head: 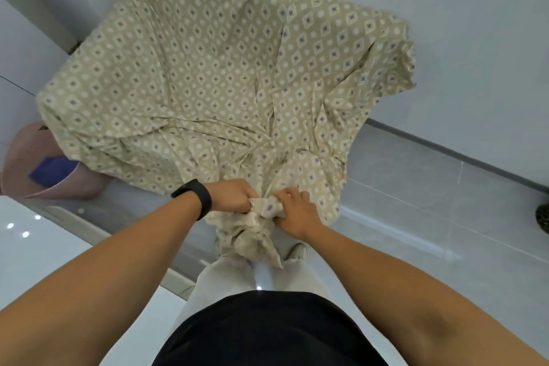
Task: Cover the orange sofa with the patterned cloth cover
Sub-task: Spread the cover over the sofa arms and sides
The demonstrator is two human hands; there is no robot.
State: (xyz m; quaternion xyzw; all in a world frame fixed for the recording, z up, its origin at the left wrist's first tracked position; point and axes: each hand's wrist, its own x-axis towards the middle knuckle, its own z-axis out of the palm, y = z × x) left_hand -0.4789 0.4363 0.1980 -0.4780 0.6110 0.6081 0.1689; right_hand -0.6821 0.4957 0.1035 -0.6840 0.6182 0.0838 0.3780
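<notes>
A beige cloth cover (pixel 208 68) with a diamond pattern lies spread over a bulky shape that fills the upper middle of the view; no orange sofa surface shows. The cloth's near edge is bunched into a twisted tail that hangs down in front of my legs. My left hand (pixel 234 196), with a black band on the wrist, grips this bunch from the left. My right hand (pixel 297 211) grips the same bunch from the right, fingers curled into the folds. The two hands nearly touch.
A pink basket (pixel 35 163) with a blue item inside stands at the left, partly under the cloth. Grey and white glossy floor tiles (pixel 430 217) surround the covered shape. A pale wall (pixel 445 24) runs behind. A dark object (pixel 542 217) sits at the right edge.
</notes>
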